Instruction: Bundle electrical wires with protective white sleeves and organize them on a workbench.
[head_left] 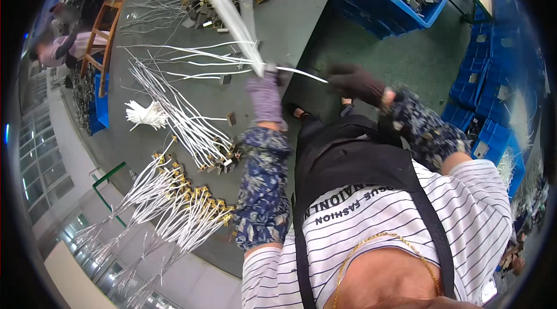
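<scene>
My left hand (267, 93), in a purple-grey knit glove, is closed around a bundle of long thin white strips (232, 25), blurred by motion. A white wire (304, 72) sticks out rightward from that hand. Close to the wire's free end is my right hand (353, 84) in a dark glove; its fingers are smeared, and whether they touch the wire cannot be told. Several loose white wires (203, 61) fan across the grey table beyond my left hand. Nearer lie a larger bunch of white wires (183, 120) and a tied bundle of short white strips (146, 114).
Small grey blocks with wires (200, 10) are heaped at the table's far side. Wire bunches with gold-coloured ends (197, 196) line the near left. A filled blue crate (371, 4) stands far right, with more blue crates (478, 71) beyond. A wooden stool (96, 48) and a person (64, 47) are left.
</scene>
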The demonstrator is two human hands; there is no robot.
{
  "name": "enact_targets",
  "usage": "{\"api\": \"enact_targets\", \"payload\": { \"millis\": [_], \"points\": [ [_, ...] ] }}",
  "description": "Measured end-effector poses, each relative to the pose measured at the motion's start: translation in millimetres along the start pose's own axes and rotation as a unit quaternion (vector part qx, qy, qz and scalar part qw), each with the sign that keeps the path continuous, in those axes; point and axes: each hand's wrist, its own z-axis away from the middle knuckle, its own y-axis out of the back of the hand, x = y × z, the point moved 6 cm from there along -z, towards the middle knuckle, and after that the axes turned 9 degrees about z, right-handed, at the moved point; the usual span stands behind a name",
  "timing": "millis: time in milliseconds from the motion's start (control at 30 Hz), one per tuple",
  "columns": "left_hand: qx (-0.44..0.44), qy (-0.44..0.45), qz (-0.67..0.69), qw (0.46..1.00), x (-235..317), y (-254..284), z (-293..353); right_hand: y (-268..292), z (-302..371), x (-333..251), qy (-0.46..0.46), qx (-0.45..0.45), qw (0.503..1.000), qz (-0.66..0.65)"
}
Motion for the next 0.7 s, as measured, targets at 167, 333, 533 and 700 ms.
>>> {"api": "enact_targets", "payload": {
  "millis": [167,333,533,700],
  "points": [
    [0.146,-0.063,0.296,0.942,-10,23,-2,-48,-35,-44,0.106,-0.077,0.990,-0.055],
    [0.131,0.013,0.338,0.932,-26,46,-25,-69,-8,-86,0.341,0.077,0.879,0.325],
    [0.132,0.019,0.371,0.919,-24,43,-24,-74,-7,-107,0.322,0.075,0.850,0.409],
    [0.089,0.005,0.412,0.907,-15,44,-29,-70,-2,-130,0.365,0.101,0.861,0.340]
  ]
}}
